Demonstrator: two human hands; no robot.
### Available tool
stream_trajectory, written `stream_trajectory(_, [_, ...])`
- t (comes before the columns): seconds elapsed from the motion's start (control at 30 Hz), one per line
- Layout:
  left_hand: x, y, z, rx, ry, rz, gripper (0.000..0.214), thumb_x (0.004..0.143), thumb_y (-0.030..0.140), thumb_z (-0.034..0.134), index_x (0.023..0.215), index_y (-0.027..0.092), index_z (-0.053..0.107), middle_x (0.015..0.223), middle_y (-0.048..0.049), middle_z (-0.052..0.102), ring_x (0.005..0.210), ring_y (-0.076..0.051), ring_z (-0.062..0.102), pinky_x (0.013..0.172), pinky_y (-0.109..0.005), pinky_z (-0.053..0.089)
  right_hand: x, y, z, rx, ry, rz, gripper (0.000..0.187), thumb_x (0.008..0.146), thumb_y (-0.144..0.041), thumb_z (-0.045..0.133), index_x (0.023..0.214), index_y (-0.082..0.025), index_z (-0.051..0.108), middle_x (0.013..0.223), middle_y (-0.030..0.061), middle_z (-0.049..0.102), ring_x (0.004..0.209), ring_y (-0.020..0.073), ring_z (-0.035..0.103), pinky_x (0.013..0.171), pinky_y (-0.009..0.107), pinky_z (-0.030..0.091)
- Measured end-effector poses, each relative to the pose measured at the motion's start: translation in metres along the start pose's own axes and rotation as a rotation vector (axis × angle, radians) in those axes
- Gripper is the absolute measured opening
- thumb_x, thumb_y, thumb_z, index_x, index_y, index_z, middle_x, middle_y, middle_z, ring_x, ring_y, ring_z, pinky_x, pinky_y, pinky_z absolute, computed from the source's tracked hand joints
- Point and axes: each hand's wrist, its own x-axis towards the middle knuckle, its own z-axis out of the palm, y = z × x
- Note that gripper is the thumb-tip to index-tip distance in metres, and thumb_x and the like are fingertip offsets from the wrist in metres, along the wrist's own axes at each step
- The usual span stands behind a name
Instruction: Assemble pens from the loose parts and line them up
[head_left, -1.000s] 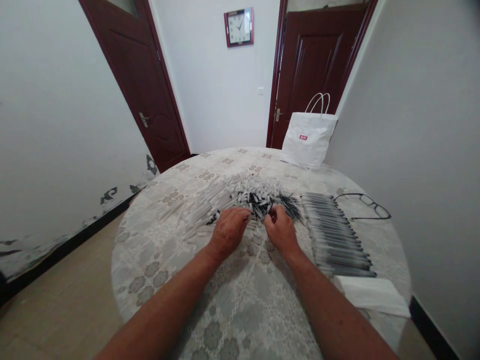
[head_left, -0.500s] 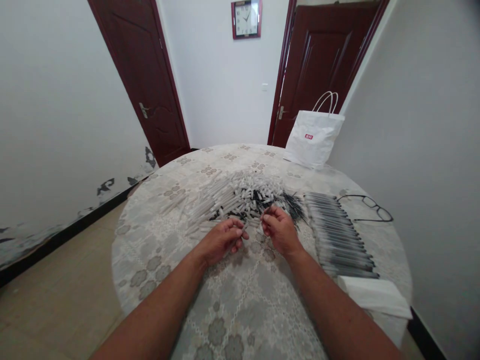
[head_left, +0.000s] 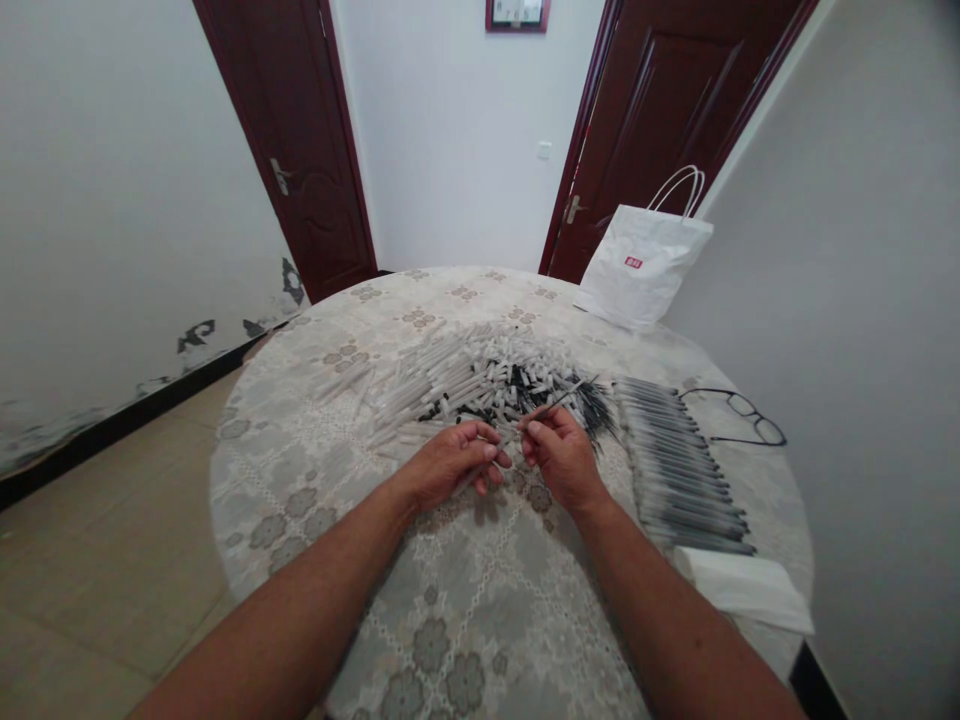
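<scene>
A heap of white pen barrels, small white and black pen parts and thin black refills lies mid-table. My left hand is curled round a white pen barrel just in front of the heap. My right hand pinches a thin black refill that slants up to the right, its near end close to the left hand's fingers. The two hands almost touch.
A row of assembled pens lies to the right, with black glasses beyond it and a folded white cloth at the near right edge. A white paper bag stands at the back. The round table has a patterned cloth.
Both hands drew back from the heap toward me. The left now holds a barrel and the right has lifted a refill. The camera tilted down slightly.
</scene>
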Motion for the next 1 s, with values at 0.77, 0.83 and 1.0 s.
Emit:
stream_trajectory(0.77, [-0.002,0.002,0.002,-0.011,-0.042,-0.001,0.038,0.080,0.036,0.076,0.101,0.016,0.052,0.094,-0.0120,0.073,0.067,-0.017,0.071,0.049,-0.020,0.050,0.000,0.000,-0.010,-0.079,-0.178,0.141,0.020,0.078,-0.032,0.069,0.094,-0.020,0.067,0.065,-0.0023,0.060,0.056,0.0119,0.052,0.051,0.022,0.041])
stream_trajectory(0.83, [-0.002,0.002,0.001,-0.018,-0.043,0.001,0.039,0.080,0.036,0.077,0.101,0.016,0.052,0.094,-0.0119,0.073,0.067,-0.017,0.071,0.049,-0.020,0.050,-0.001,0.001,-0.011,-0.119,-0.179,0.119,0.022,0.078,-0.033,0.070,0.095,-0.019,0.068,0.063,-0.0024,0.060,0.055,0.0120,0.052,0.052,0.023,0.042])
stream_trajectory(1.0, [-0.002,0.002,0.000,-0.023,-0.041,0.003,0.040,0.079,0.037,0.078,0.101,0.017,0.051,0.093,-0.0118,0.074,0.066,-0.017,0.071,0.048,-0.020,0.050,-0.001,-0.002,-0.008,0.020,-0.152,0.135,0.032,0.080,-0.042,0.071,0.103,-0.021,0.066,0.082,0.0015,0.067,0.058,0.0115,0.055,0.048,0.021,0.041])
